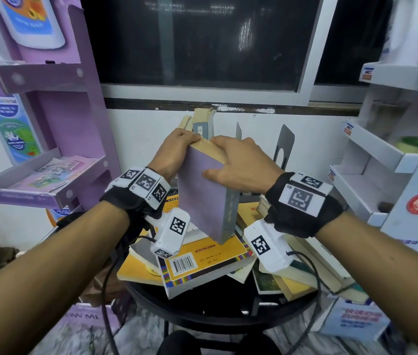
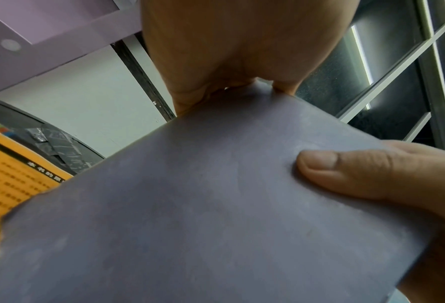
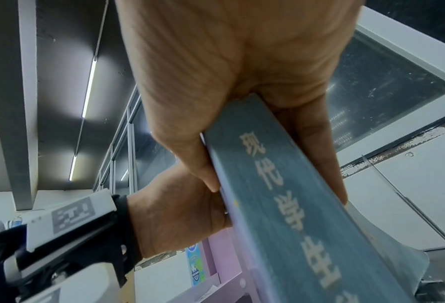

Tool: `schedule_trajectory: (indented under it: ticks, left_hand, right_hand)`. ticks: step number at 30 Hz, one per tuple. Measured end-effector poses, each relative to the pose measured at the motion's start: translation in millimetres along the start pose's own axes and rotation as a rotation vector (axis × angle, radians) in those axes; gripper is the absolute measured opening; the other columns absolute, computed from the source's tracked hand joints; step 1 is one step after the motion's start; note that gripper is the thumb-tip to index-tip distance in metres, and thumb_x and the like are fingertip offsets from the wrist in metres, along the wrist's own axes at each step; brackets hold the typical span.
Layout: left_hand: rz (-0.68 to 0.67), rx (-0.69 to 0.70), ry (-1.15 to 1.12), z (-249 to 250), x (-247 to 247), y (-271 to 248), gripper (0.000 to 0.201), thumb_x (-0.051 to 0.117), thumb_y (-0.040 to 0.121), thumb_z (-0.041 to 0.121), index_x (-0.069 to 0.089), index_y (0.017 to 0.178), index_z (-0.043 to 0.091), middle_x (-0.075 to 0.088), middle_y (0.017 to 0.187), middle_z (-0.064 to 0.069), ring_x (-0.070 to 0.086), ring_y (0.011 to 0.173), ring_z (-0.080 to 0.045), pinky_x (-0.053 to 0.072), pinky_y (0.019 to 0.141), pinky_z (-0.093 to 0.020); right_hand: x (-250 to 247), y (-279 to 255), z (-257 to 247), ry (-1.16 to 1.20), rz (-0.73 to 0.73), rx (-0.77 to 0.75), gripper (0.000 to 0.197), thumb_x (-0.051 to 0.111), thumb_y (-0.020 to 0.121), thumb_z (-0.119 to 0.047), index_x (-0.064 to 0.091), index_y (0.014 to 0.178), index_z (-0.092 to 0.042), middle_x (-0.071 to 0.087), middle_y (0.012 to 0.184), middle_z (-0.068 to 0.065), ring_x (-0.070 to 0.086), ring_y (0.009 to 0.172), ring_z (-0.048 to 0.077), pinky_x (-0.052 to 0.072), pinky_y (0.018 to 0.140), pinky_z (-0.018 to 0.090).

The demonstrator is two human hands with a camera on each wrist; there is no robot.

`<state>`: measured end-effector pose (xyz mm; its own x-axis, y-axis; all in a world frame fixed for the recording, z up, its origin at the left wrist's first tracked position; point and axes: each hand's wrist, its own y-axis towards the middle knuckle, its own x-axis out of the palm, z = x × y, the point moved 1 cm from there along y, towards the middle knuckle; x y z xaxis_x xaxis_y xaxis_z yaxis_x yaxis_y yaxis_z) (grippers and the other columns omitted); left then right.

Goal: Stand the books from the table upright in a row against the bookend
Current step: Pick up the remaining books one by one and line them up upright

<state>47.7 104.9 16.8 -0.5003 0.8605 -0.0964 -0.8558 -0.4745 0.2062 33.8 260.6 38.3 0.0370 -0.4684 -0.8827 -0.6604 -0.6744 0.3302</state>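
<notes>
Your left hand (image 1: 174, 152) grips top corner of purple book (image 1: 202, 196); your right hand (image 1: 238, 162) clasps its upper spine edge, thumb flat on cover; book tilted, raised above pile of books (image 1: 202, 260) on round black table (image 1: 202, 306) (grey spine facing right); grey bookend (image 1: 283, 144) just behind book, to right; two books (image 1: 200, 121) standing behind it, leaning.

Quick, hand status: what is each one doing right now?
Left hand: grips the top corner of the purple book.
Right hand: grips the same purple book, thumb on its cover.
</notes>
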Motion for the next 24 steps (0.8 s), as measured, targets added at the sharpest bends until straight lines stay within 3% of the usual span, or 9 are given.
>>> schedule_trajectory:
  ticks: [5, 8, 10, 13, 18, 21, 24]
  left_hand:
    - [-0.028, 0.014, -0.05, 2.9, 0.2, -5.2, 0.014, 0.048, 0.097, 0.026, 0.057, 0.091, 0.017, 0.06, 0.091, 0.001, 0.057, 0.082, -0.008, 0.042, 0.08, -0.026]
    - [-0.057, 0.027, -0.069, 4.0, 2.1, -5.0, 0.022, 0.04, 0.101, 0.028, 0.057, 0.089, 0.018, 0.06, 0.083, 0.007, 0.058, 0.068, 0.004, 0.045, 0.068, -0.015]
    - [-0.047, 0.023, -0.078, 5.6, 1.4, -2.9, 0.028, 0.037, 0.102, 0.034, 0.056, 0.087, 0.02, 0.059, 0.082, 0.008, 0.057, 0.066, 0.005, 0.045, 0.066, -0.012]
    - [-0.014, 0.023, -0.069, 4.2, -1.0, 4.9, 0.032, 0.034, 0.102, 0.038, 0.057, 0.086, 0.022, 0.059, 0.088, 0.008, 0.055, 0.08, -0.004, 0.042, 0.087, -0.024]
    - [0.005, 0.056, 0.032, -1.0, -6.7, 20.5, 0.034, 0.034, 0.1, 0.044, 0.055, 0.107, 0.018, 0.057, 0.118, -0.002, 0.052, 0.102, -0.014, 0.037, 0.091, -0.03]
    - [0.03, 0.047, 0.12, -4.1, -8.9, 30.5, 0.052, 0.036, 0.081, 0.061, 0.056, 0.107, 0.02, 0.06, 0.12, -0.003, 0.053, 0.11, -0.018, 0.036, 0.096, -0.04]
    - [0.075, 0.056, 0.16, -8.0, -8.7, 43.6, 0.046, 0.042, 0.085, 0.054, 0.054, 0.11, 0.017, 0.059, 0.116, -0.003, 0.052, 0.107, -0.02, 0.037, 0.096, -0.04]
  right_hand:
    - [-1.8, -1.5, 0.5, 0.037, 0.025, 0.004, 0.028, 0.065, 0.077, -0.036, 0.059, 0.099, -0.02, 0.062, 0.083, 0.003, 0.059, 0.078, 0.025, 0.05, 0.065, 0.032]
    - [-3.9, -0.4, 2.7, 0.058, 0.036, 0.0, 0.024, 0.066, 0.077, -0.034, 0.059, 0.094, -0.017, 0.062, 0.078, 0.003, 0.059, 0.074, 0.024, 0.047, 0.061, 0.031]
    - [-7.0, 1.0, 5.0, 0.065, 0.039, 0.004, 0.023, 0.066, 0.077, -0.034, 0.061, 0.093, -0.018, 0.064, 0.078, 0.003, 0.06, 0.075, 0.023, 0.047, 0.061, 0.03]
    - [-12.4, 4.1, 10.2, 0.068, 0.037, 0.023, 0.03, 0.066, 0.078, -0.037, 0.063, 0.099, -0.016, 0.067, 0.087, 0.005, 0.062, 0.08, 0.024, 0.053, 0.07, 0.034]
    - [-23.2, 11.2, 24.0, 0.081, 0.042, 0.095, 0.041, 0.068, 0.077, -0.042, 0.064, 0.108, -0.015, 0.067, 0.101, 0.007, 0.062, 0.091, 0.025, 0.054, 0.082, 0.041]
    - [-31.3, 16.9, 31.5, 0.057, 0.083, 0.129, 0.042, 0.067, 0.076, -0.044, 0.065, 0.107, -0.015, 0.066, 0.1, 0.007, 0.061, 0.091, 0.025, 0.053, 0.083, 0.04]
    - [-39.1, 24.1, 36.2, 0.019, 0.119, 0.153, 0.042, 0.066, 0.077, -0.041, 0.065, 0.107, -0.012, 0.066, 0.101, 0.009, 0.06, 0.091, 0.027, 0.053, 0.082, 0.04]
